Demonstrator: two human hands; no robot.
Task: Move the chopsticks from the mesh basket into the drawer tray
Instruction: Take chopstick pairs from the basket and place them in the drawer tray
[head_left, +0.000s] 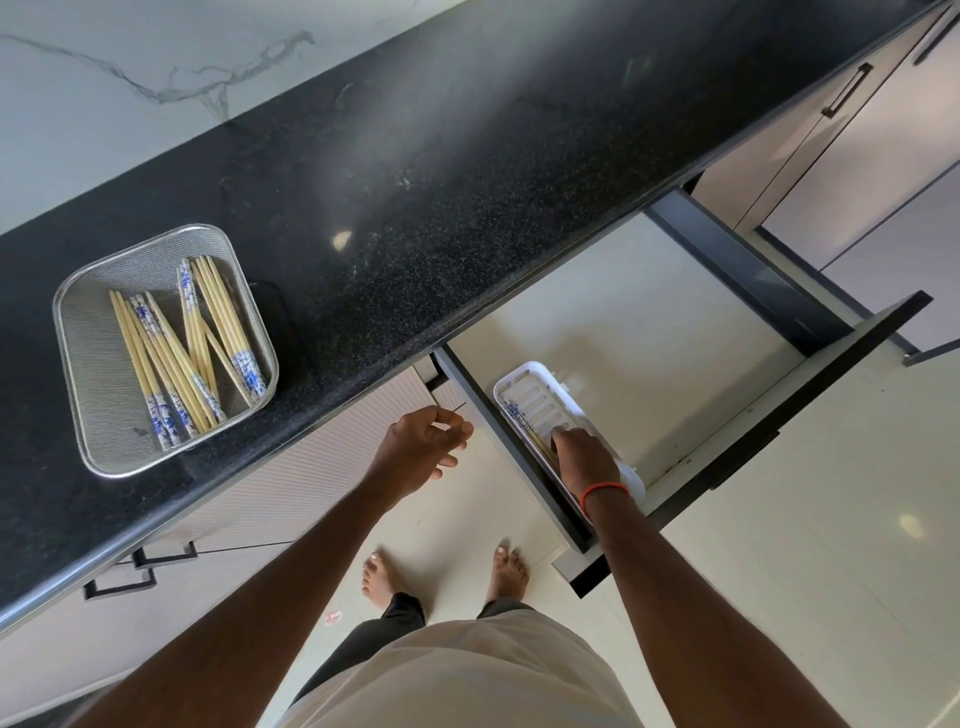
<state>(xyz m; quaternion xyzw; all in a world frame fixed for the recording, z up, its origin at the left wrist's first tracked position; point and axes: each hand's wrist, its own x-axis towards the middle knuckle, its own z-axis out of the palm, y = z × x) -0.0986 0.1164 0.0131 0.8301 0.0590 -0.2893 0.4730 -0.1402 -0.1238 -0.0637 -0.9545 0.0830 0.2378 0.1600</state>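
A square metal mesh basket (98, 421) sits on the black counter at the left. It holds several bamboo chopsticks (182, 343) with blue-and-white ends. A white slotted tray (540, 400) lies in the open drawer (623, 312) near its front left corner. My right hand (584, 457) is down in the tray, fingers closed around chopsticks (519, 415) whose patterned ends lie along the tray's left side. My left hand (423, 444) hovers below the counter edge, left of the drawer, fingers loosely curled and holding nothing.
The black speckled counter (415, 182) runs diagonally, with a marble wall behind it. The drawer's dark front panel (753, 431) juts out to my right. Closed cabinets with black handles (847, 96) stand at the upper right. My bare feet are on the pale tiled floor.
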